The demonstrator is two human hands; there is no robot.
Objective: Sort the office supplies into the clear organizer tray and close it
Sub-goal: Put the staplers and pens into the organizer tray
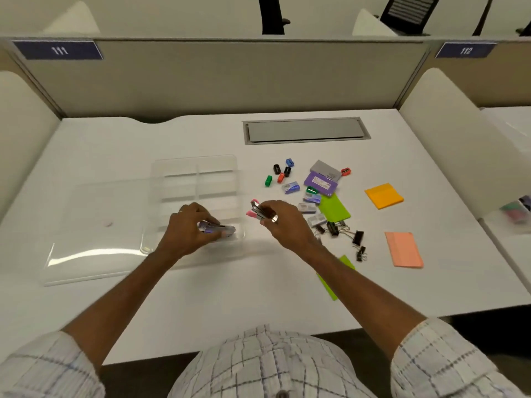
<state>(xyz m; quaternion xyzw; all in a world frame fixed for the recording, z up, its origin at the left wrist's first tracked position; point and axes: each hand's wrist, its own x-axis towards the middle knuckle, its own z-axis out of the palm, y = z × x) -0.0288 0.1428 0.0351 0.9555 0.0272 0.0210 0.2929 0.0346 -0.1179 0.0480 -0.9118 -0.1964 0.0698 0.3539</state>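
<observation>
My left hand (185, 229) is over the near end of the clear organizer tray (161, 168). Its fingers (198, 209) are curled around a purple stapler (221, 229), held low in the nearest compartment; I cannot tell whether it touches the bottom. My right hand (287, 225) hovers just right of the tray, its fingers wrapped around a pink stapler (255, 209) whose pink ends point left toward the tray. The tray lies on the white table (258, 297), left of centre, with its clear lid (94, 231) lying flat against its left side. The loose supplies are scattered to the right: small sharpeners (268, 180) farther off, a purple case (320, 182), little staple boxes (291, 187), a green sticky pad (334, 209) and black binder clips (333, 228) just beside my right wrist. An orange pad (383, 195) and a salmon pad (403, 249) lie well apart, farthest right.
</observation>
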